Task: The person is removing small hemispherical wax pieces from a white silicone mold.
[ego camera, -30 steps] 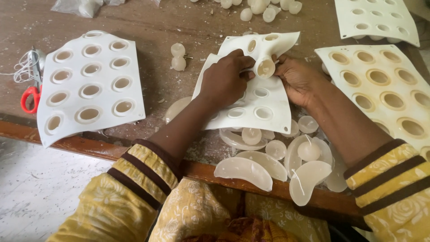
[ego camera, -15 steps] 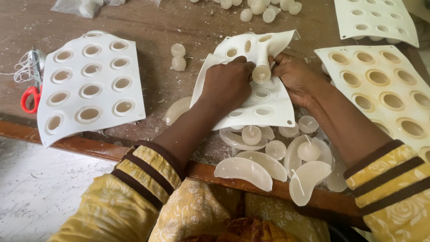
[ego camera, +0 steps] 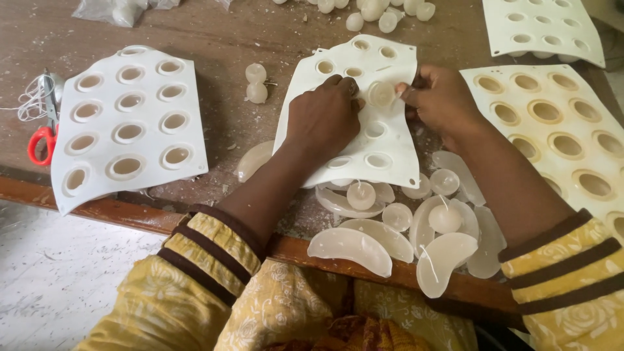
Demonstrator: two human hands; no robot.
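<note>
Both hands, left [ego camera: 325, 117] and right [ego camera: 439, 101], grip the white mould sheet [ego camera: 383, 156], hiding its middle cups.

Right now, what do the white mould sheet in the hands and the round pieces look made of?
Mould sheet: likely silicone or soft rubber, matte white; it bends and curls under the left hand and right hand. Round pieces: probably wax, translucent off-white with a dull sheen; thin wick-like strings stick out.

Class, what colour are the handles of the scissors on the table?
Red, on the scissors, in the head view.

Top-right white mould tray [ego camera: 543, 26] edge-cropped
</note>
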